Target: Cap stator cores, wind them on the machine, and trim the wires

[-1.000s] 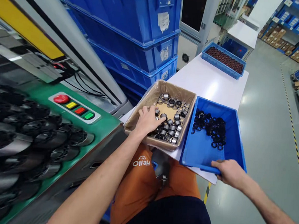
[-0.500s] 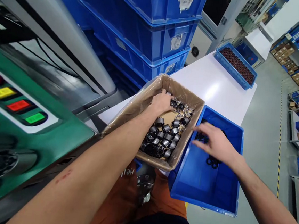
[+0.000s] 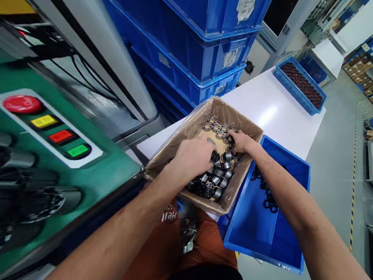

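Observation:
My left hand (image 3: 195,154) is inside the plastic-lined cardboard box (image 3: 162,153), its fingers curled round a silver cylinder with black ends (image 3: 214,153), partly hidden and smeared by motion. My right hand (image 3: 241,141) also reaches into the box over its right wall. Its fingers close on a black ring (image 3: 231,140) beside the flat-standing toothed rings (image 3: 216,127). Several short silver-and-black cylinders (image 3: 218,173) lie heaped at the near end of the box. Under my right forearm, loose black rings (image 3: 270,202) lie in a blue bin (image 3: 250,232).
A green machine (image 3: 105,168) with coloured buttons and more cylinders stands at left. Stacked blue crates (image 3: 188,48) rise behind the box. On the white table (image 3: 258,98), a blue tray (image 3: 320,109) holds many dark brown parts. Shelves line the far right.
My right hand has moved left from the blue bin into the box. My left hand has drawn back toward me, leaving toothed rings exposed at the far end. The view has shifted slightly.

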Demonstrator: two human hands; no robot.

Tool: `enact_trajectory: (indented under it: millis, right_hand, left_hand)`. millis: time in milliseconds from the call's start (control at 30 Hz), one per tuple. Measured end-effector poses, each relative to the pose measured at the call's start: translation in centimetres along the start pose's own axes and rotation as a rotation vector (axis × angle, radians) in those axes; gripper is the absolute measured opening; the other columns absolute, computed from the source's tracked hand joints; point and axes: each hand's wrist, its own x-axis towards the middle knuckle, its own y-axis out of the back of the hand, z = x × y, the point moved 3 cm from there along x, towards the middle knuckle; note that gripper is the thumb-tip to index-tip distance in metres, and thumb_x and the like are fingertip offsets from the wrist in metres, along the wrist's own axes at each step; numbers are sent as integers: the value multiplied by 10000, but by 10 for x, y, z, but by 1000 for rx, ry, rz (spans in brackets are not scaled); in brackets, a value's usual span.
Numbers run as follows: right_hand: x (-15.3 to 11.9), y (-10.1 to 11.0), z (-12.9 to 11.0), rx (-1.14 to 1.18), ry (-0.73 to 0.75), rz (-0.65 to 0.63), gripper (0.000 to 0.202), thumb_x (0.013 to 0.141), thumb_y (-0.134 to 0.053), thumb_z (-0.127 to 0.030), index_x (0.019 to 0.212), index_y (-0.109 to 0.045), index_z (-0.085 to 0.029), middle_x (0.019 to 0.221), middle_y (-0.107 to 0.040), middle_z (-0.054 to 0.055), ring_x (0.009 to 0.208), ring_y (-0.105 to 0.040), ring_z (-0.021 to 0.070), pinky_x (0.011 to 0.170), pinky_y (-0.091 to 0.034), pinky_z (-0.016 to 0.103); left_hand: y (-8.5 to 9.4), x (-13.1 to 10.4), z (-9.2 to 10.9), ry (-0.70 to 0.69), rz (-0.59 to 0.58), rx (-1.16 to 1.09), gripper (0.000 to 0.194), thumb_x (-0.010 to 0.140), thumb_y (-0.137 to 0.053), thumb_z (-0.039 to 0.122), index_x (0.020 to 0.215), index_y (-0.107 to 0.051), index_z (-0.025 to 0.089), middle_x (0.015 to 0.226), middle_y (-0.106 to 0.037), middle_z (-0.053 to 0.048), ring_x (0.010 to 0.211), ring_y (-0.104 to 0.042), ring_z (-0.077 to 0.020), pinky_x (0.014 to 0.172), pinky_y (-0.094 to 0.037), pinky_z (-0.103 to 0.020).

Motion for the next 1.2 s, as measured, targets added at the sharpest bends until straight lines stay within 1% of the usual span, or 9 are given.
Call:
enact_trajectory:
  millis: [100,267,367,500,633,767,933,1100,1200]
  right_hand:
    - [1,2,3,-6,19,42,499,1139,-832,-455,1557,-727,-205,1569,-748,140,1349,-786,308,1133,-713,544]
    - [-7,3,2,-42,6,79,471,1144,-823,-462,1532,-741,-207,1565,-751,138,1358,-783,307,1142,-708,542]
    - [-18,3,-2,-48,-24,78,484,1142,-826,-464,1541,-736,-205,1566,-750,139,1359,-783,309,1141,-709,544]
    - [-33,7,-11,-23,-48,44,477,1144,-823,-465,1534,-739,-203,1548,-759,137,1337,-790,302,1128,-714,536]
    - [-50,19,-19,6,-26,62,476,1144,-824,-466,1531,-740,-201,1546,-759,137,1338,-790,303,1128,-714,537]
    - [-76,30,-28,39,78,118,482,1146,-820,-468,1536,-738,-198,1561,-752,138,1353,-784,308,1144,-707,545]
    - [-119,2,-54,109,277,53,458,1153,-811,-466,1515,-748,-193,1537,-763,132,1323,-793,290,1134,-711,522]
    - [-153,-39,-67,147,323,136,471,1146,-819,-473,1520,-747,-194,1541,-763,130,1335,-790,310,1129,-714,538]
    - [-172,-53,-69,154,320,296,452,1153,-809,-475,1512,-754,-205,1547,-762,130,1333,-789,304,1134,-712,531]
  left_hand:
    - [-21,-52,-3,51,-31,23,303,947,-853,210,1245,-904,194,1462,-722,-235,1342,-748,-463,1085,-701,-576]
    - [-34,-99,4,82,86,-52,522,1139,-680,376,1585,-769,121,1746,-554,-356,1524,-638,-560,1168,-655,-710]
    - [-39,-134,20,5,165,-85,559,1172,-642,358,1693,-698,165,1909,-433,-295,1638,-587,-530,1330,-562,-726]
    - [-81,-208,25,-196,245,-307,472,1158,-667,348,1617,-761,290,1874,-556,-159,1646,-662,-413,1342,-621,-631]
    - [-141,-293,-25,-57,391,-503,342,1150,-645,417,1435,-834,401,1700,-724,-73,1524,-784,-348,1239,-716,-541]
    - [-188,-374,-84,222,366,-592,352,1125,-650,509,1411,-842,436,1551,-818,-41,1432,-841,-372,1232,-725,-555]
    - [-228,-434,-102,454,243,-590,483,1065,-630,618,1460,-823,418,1499,-841,-67,1368,-863,-407,1117,-770,-564]
    - [-233,-464,-76,485,117,-550,710,1086,-502,643,1597,-756,222,1610,-780,-170,1477,-803,-418,1283,-656,-635]
    - [-211,-490,-60,525,259,-589,674,1085,-538,637,1563,-758,216,1591,-794,-171,1442,-821,-419,1247,-677,-631]
